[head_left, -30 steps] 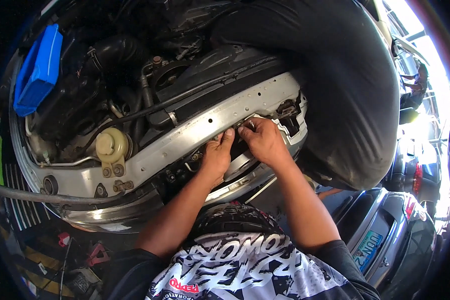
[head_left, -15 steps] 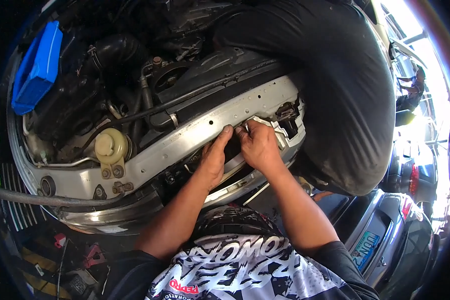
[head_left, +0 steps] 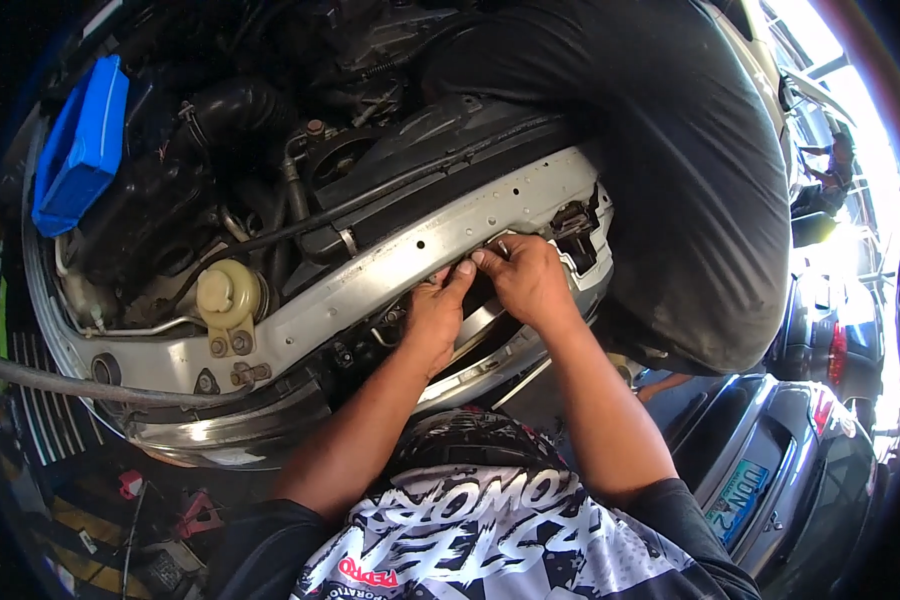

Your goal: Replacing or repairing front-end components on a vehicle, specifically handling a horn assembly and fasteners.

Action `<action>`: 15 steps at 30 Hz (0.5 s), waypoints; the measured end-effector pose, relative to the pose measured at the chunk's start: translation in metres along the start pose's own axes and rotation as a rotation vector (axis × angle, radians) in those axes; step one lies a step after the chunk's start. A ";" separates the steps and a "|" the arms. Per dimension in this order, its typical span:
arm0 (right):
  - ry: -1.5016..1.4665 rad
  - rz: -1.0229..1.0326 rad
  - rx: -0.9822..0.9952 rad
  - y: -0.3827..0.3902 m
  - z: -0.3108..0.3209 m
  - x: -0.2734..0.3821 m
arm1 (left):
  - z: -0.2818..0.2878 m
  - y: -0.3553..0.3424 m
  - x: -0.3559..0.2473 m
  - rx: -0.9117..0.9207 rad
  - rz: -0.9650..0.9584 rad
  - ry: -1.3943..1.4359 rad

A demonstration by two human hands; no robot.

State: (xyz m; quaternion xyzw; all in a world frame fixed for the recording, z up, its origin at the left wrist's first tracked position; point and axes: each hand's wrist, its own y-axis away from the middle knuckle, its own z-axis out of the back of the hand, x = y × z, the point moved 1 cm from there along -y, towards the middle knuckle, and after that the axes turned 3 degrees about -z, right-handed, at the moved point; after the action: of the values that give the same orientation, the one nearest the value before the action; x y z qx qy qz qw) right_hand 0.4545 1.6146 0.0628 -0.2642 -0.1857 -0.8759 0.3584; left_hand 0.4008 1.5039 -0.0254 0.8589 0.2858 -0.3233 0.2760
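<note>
Both hands work close together at the front edge of a silver radiator support panel [head_left: 370, 272], at the nose of a car with its engine bay exposed. My left hand [head_left: 438, 318] is closed, its thumb bent up against the panel's lower lip. Beside it, my right hand [head_left: 527, 282] is closed in a pinch, thumb and forefinger just under the panel. The thumbs nearly meet. Whatever the fingers hold is hidden behind them and by the lip. Right of my right hand is an opening with a dark latch-like part [head_left: 573, 222].
A cream reservoir [head_left: 228, 292] is bolted behind the panel at left. Farther left stands a blue plastic frame [head_left: 82, 150]. A black hose [head_left: 315, 215] crosses the bay. Another person's dark-clothed leg [head_left: 695, 190] rests at right. A dark car [head_left: 770, 460] is parked behind it.
My left hand has shifted right and its thumb now bends close to my right thumb. My right hand stays nearly in place with its fingers slightly turned. The view has shifted slightly.
</note>
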 end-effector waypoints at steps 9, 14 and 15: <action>-0.057 -0.093 0.093 -0.005 0.005 0.003 | -0.003 -0.005 0.005 -0.052 -0.051 -0.045; -0.076 -0.081 0.107 -0.005 0.005 0.000 | -0.008 -0.003 0.003 -0.109 -0.032 -0.104; -0.078 -0.073 0.114 -0.004 0.008 0.002 | -0.009 -0.003 0.003 -0.124 -0.025 -0.106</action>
State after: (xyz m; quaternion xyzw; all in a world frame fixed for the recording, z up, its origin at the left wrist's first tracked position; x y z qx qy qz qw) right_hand 0.4527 1.6200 0.0696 -0.2704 -0.2586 -0.8654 0.3334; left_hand 0.4040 1.5131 -0.0227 0.8182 0.3011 -0.3531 0.3395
